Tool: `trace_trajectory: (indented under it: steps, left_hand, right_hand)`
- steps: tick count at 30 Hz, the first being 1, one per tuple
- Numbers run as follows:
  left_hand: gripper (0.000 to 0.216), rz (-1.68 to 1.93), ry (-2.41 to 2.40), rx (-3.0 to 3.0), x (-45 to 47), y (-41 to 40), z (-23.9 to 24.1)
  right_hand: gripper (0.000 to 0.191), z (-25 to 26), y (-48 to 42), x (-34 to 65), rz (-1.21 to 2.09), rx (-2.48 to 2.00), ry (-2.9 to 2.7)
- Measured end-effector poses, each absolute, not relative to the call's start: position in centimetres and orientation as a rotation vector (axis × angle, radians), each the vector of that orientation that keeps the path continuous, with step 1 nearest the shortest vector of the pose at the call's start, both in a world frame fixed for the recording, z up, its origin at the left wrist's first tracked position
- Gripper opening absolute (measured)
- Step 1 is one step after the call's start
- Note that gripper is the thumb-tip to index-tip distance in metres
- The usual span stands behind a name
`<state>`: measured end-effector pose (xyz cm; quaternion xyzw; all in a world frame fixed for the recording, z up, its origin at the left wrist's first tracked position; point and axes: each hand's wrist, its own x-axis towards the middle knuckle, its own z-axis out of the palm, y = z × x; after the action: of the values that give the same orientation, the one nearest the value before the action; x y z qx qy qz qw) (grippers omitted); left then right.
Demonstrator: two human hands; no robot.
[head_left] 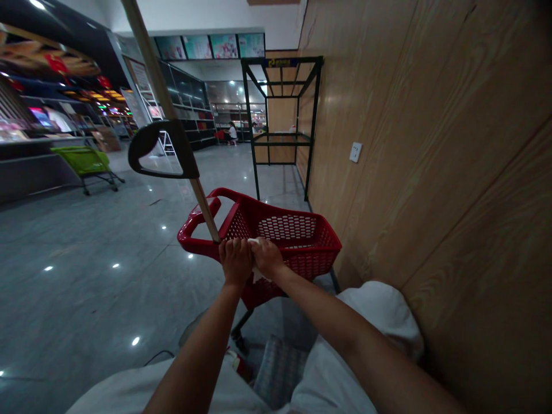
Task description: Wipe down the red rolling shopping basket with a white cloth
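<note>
A red plastic shopping cart with a perforated basket stands in front of my knees. My left hand is closed over the near rim of the basket, close to the foot of a pale pole. Right beside it, my right hand pinches a white cloth against the same rim; part of the cloth hangs down the outside of the basket. The pole rises slanting to the upper left and carries a dark loop-shaped handle. The undersides of both hands are hidden.
A wood-grain wall with a socket runs close on the right. Ahead stands a dark metal rack. A green cart is at left on the grey floor. Two people show far back.
</note>
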<state>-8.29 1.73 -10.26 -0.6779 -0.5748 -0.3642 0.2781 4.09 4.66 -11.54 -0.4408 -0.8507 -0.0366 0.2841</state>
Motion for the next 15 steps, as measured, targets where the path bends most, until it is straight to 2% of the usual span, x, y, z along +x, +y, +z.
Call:
trace_trajectory:
  steps: [4, 11, 15]
  left_hand:
    - [0.018, -0.933, -1.507, -1.925, -9.6, 1.7, -9.9]
    - [0.019, -0.945, -1.578, -1.883, -9.9, 2.7, -9.9]
    - [0.018, -1.016, -1.598, -1.843, -9.4, 3.1, -10.1]
  right_hand:
    - [0.034, -13.0, 5.0, 6.6, -0.102, -1.154, -2.287]
    - [0.032, -16.1, 5.6, 22.1, -0.268, -1.539, -2.281]
    - [0.033, -15.9, 5.5, 23.7, -0.272, -1.665, -2.246]
